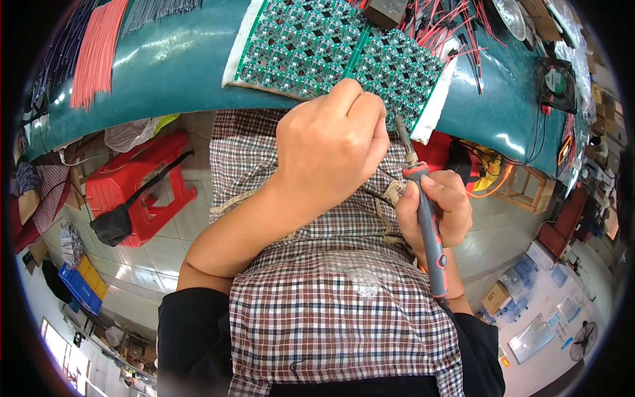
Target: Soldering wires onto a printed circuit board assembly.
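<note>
My right hand (pixel 444 206) grips a grey and red soldering iron (pixel 433 248) like a pen. The iron's metal tip (pixel 402 134) points up at the near right part of a green panel of small circuit boards (pixel 301 49). My left hand (pixel 336 135) is closed in a pinch just left of the tip, over the panel's near edge. What its fingertips hold is hidden behind the back of the hand. Under the panel lies a white foam sheet (pixel 433 122), its edges showing at both sides.
Red and black wires (pixel 456 23) lie loose behind the panel, beside a brown block (pixel 385 12). Bundled pink wires (pixel 98 56) rest at the left of the green table (pixel 175 63). At the right stands a small black fan (pixel 555 85). A red stool (pixel 129 188) is on the floor.
</note>
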{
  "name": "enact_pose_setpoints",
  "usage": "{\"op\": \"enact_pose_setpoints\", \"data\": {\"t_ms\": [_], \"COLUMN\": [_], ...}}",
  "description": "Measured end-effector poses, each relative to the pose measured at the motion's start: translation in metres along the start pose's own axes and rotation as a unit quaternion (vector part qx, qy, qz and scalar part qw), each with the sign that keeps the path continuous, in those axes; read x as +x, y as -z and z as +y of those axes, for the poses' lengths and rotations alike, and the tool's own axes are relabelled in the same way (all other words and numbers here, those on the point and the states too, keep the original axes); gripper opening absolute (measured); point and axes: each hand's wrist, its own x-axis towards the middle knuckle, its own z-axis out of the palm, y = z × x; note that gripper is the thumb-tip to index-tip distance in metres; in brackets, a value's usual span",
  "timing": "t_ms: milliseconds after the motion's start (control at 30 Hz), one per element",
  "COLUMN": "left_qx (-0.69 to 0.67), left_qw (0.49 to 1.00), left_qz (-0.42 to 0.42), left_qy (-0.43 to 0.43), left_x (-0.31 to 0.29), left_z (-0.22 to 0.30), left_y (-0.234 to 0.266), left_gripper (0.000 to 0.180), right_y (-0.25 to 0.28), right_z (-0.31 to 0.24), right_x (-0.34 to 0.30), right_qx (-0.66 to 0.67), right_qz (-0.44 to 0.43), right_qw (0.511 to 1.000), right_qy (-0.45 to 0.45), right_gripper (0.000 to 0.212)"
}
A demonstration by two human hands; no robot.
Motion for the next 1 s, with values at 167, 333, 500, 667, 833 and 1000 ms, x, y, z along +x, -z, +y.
{"op": "enact_pose_setpoints", "data": {"t_ms": [167,333,500,667,833,1000], "left_qx": [-0.008,-0.021,-0.027,-0.038,-0.018,-0.018], "left_qw": [1.000,1.000,1.000,0.999,0.999,0.999], "left_qz": [-0.022,-0.013,-0.013,-0.021,-0.029,-0.024], "left_qy": [0.003,-0.003,-0.003,0.025,0.027,0.022], "left_x": [0.000,-0.001,-0.003,-0.006,-0.010,-0.013], "left_z": [0.001,0.000,-0.001,0.001,0.001,-0.001], "left_y": [0.001,0.000,0.000,0.005,0.007,0.004], "left_gripper": [0.012,0.013,0.013,0.015,0.015,0.014], "right_y": [-0.003,-0.004,-0.004,0.002,0.014,0.011], "right_z": [-0.002,-0.006,-0.012,-0.014,-0.010,-0.008], "right_x": [-0.001,0.000,0.006,0.003,-0.003,-0.006], "right_qx": [-0.009,-0.023,-0.047,-0.010,0.009,0.017], "right_qz": [0.009,0.011,0.005,0.019,0.016,0.000], "right_qw": [1.000,1.000,0.999,0.999,1.000,1.000], "right_qy": [-0.004,-0.007,-0.016,-0.029,-0.017,-0.006], "right_gripper": [0.033,0.033,0.034,0.031,0.027,0.026]}}
